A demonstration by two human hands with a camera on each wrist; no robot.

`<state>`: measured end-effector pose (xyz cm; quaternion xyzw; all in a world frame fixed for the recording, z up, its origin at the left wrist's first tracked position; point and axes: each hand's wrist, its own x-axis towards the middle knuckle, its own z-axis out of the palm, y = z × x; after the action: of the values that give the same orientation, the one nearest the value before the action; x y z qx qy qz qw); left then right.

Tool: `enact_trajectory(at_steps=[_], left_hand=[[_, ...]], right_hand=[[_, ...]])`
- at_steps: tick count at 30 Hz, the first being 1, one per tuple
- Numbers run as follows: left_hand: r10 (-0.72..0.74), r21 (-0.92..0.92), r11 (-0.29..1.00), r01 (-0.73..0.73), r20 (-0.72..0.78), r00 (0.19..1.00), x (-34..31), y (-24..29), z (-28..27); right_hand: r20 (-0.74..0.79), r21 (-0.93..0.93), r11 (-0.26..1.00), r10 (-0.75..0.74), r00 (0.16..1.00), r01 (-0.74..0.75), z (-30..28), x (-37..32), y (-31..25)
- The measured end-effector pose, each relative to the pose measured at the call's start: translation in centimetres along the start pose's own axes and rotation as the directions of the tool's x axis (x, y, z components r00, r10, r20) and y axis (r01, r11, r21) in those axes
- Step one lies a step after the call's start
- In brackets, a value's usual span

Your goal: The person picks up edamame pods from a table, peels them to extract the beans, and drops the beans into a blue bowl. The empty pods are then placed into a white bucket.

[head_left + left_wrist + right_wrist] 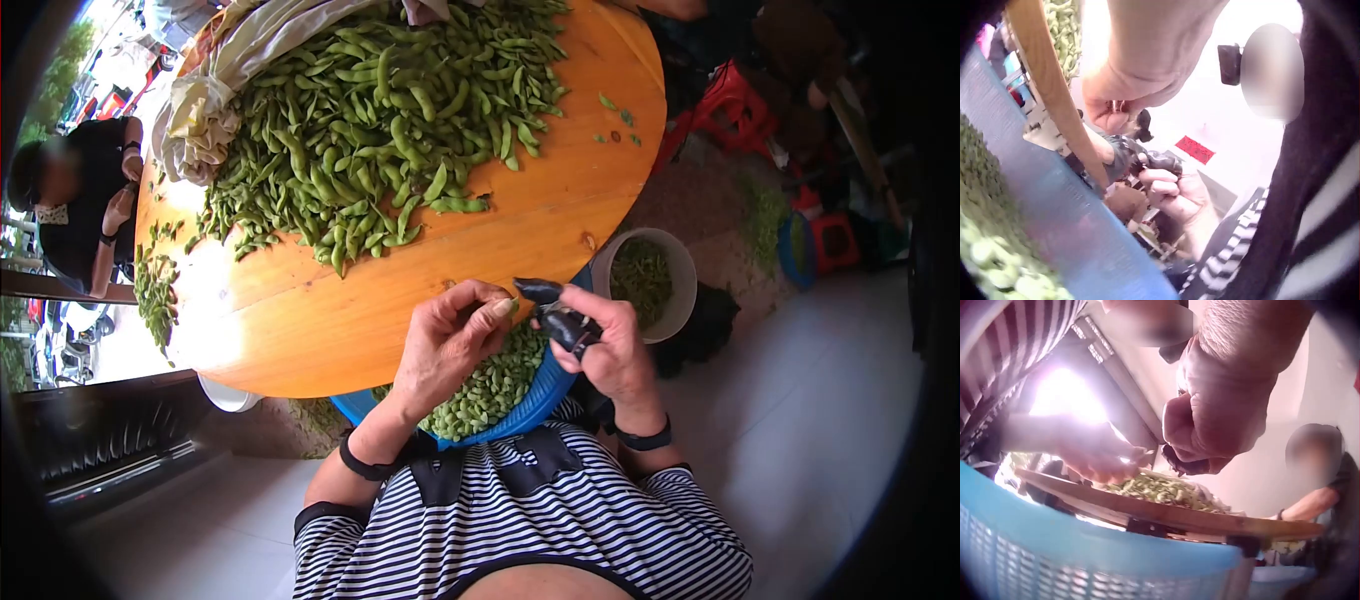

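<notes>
My left hand (455,335) pinches a small green soybean pod (514,304) between thumb and fingertips, over the near edge of the table. Close to its right, my right hand (615,345) has its fingers curled round a black two-part tool (568,328), clipper-like, its dark pointed upper part (537,290) aimed at the pod. In the left wrist view the black tool (1163,161) lies along the right hand's curled fingers. Below both hands, a blue basket (548,395) holds many short trimmed pods (480,400). A large heap of soybean pods (350,130) covers the far side of the table.
The round wooden table (530,235) has its edge against the basket. A white bucket (683,290) with green scraps stands to the right. Crumpled cloth (195,125) lies beside the heap. Another person (85,200) sits at the left. Red stools (735,110) stand back right.
</notes>
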<state>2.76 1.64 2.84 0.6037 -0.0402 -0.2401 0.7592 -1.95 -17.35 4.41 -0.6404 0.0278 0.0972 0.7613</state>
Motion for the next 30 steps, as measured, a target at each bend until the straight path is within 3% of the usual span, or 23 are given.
enact_trajectory(at_steps=[2, 7, 9, 11, 15, 18, 20, 22, 24, 25, 27, 29, 30], left_hand=[[-0.090, -0.242, 0.964, 0.106, 0.076, 0.993, 0.3, 0.2, 0.0], [-0.037, -0.236, 0.971, 0.028, -0.036, 0.999, 0.7, -0.8, 0.6], [0.047, -0.185, 0.981, -0.062, -0.084, 0.995, 0.8, -1.5, 0.6], [0.029, -0.230, 0.972, -0.045, -0.072, 0.997, 0.6, -1.3, 0.7], [-0.003, -0.339, 0.941, -0.010, -0.038, 0.999, 0.7, -1.3, 0.2], [0.009, -0.247, 0.968, -0.028, -0.077, 0.997, 0.6, -0.9, 0.4], [0.033, -0.211, 0.976, -0.045, -0.060, 0.998, 0.6, -1.2, 0.3], [0.057, -0.175, 0.983, -0.063, -0.041, 0.998, 0.7, -1.5, 0.2], [-0.102, -0.373, 0.920, 0.119, 0.065, 0.993, 0.8, -1.5, -0.3], [-0.103, -0.374, 0.919, 0.120, 0.065, 0.992, 0.9, -1.6, -0.4], [-0.199, -0.506, 0.821, 0.263, 0.179, 0.964, 1.0, -1.6, -0.5], [-0.199, -0.513, 0.817, 0.265, 0.180, 0.963, 0.9, -1.4, -0.5], [-0.200, -0.518, 0.812, 0.268, 0.183, 0.962, 0.8, -1.3, -0.5]], right_hand=[[0.013, 0.042, 0.999, -0.014, 1.000, 0.014, 0.8, 0.3, 0.3], [0.018, 0.108, 0.994, -0.002, 1.000, 0.000, 1.8, 1.1, 0.1], [-0.007, 0.114, 0.993, -0.004, 1.000, 0.004, 1.8, 1.4, 0.4], [-0.059, 0.084, 0.994, -0.059, 0.997, 0.063, 1.8, 1.6, 0.8], [-0.023, -0.015, 0.996, -0.088, 0.996, 0.088, 1.9, 1.8, 0.1], [-0.025, 0.031, 0.999, -0.035, 0.999, 0.036, 2.1, 1.8, 0.0], [-0.051, -0.195, 0.966, -0.185, 0.981, 0.172, 1.9, 2.0, 0.5], [-0.050, -0.249, 0.950, -0.208, 0.977, 0.189, 1.7, 2.1, 0.6], [-0.044, -0.303, 0.930, -0.231, 0.972, 0.207, 1.5, 2.1, 0.8], [-0.027, -0.269, 0.947, -0.188, 0.982, 0.174, 1.2, 2.0, 1.0], [-0.006, -0.234, 0.962, -0.143, 0.990, 0.137, 1.0, 1.9, 1.3], [0.041, -0.447, 0.834, -0.341, 0.939, 0.323, 0.9, 2.1, 1.3], [0.042, -0.447, 0.834, -0.342, 0.939, 0.324, 1.0, 2.1, 1.2]])
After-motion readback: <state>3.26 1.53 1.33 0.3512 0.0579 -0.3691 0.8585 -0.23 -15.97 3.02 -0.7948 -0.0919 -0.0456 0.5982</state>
